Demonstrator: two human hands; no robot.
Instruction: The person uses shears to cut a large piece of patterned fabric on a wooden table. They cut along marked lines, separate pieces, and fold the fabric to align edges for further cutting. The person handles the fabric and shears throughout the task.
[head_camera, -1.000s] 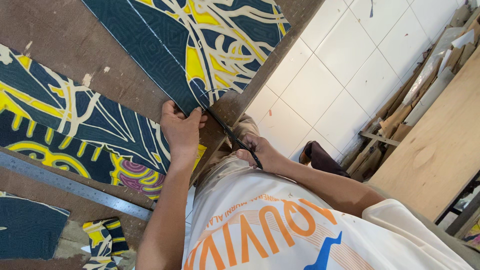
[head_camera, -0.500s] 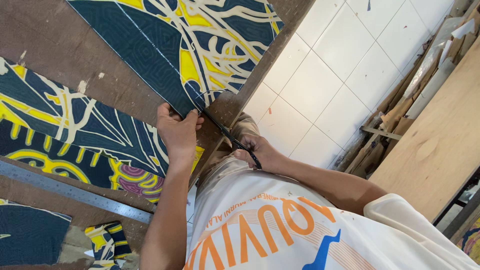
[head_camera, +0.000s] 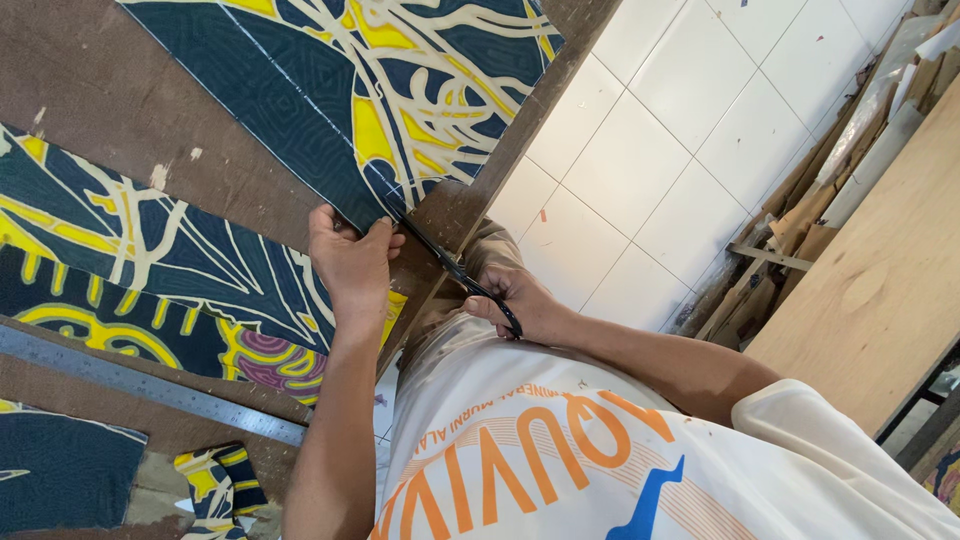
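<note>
Two hands are busy at the near edge of the brown tabletop (head_camera: 120, 90). Going from left to right: a dark blue cloth piece (head_camera: 60, 470) lies at the low left corner of the picture, and a small blue and yellow scrap (head_camera: 220, 480) sits just beside it. A long metal ruler (head_camera: 150, 385) lies slanted across the tabletop above them. Next comes a big cloth with yellow and purple shapes (head_camera: 110, 270).

The left hand (head_camera: 350, 265) is curled, with its fingers pinching the low corner of the blue and yellow patterned cloth (head_camera: 370, 90). That cloth lies on the tabletop near its edge, and its corner points toward the person. The black scissors (head_camera: 455, 270) touch that corner with their tips. The right hand (head_camera: 520, 305) is closed around the scissor handles, just off the table edge.

What could go wrong? The left fingers are very close to the blades, so a quick snip might nick them. If the pinch slips, the cloth might slide and the cut could go crooked. The cloth could also bunch up in the blades.

I see no boxes, labels or signs on the table. At the far right, flat brown boards (head_camera: 800, 200) lean beside a pale wood panel (head_camera: 880, 290), above the white floor tiles (head_camera: 650, 170).
</note>
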